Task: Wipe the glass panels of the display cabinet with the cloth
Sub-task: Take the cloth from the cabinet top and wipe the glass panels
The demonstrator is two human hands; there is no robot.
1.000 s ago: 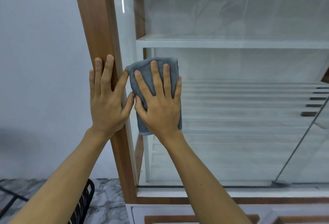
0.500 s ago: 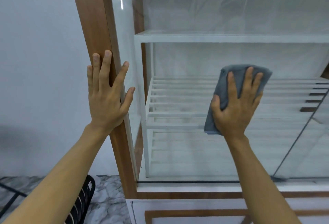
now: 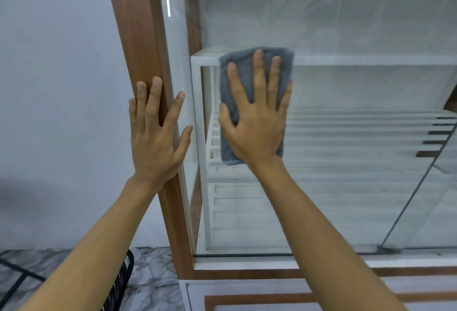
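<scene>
Hands: right (image 3: 257, 123) presses cloth (image 3: 247, 63), left (image 3: 155, 137) braces frame (image 3: 138, 39).

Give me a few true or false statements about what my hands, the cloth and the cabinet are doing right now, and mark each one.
1. The right hand presses the cloth flat on the glass. True.
2. The cloth is white. False: it is grey.
3. The left hand rests on the wooden post. True.
4. The left hand also holds a cloth. False: it is bare, with fingers spread.
5. The shelves behind the glass are full of goods. False: no goods show on them.
</scene>
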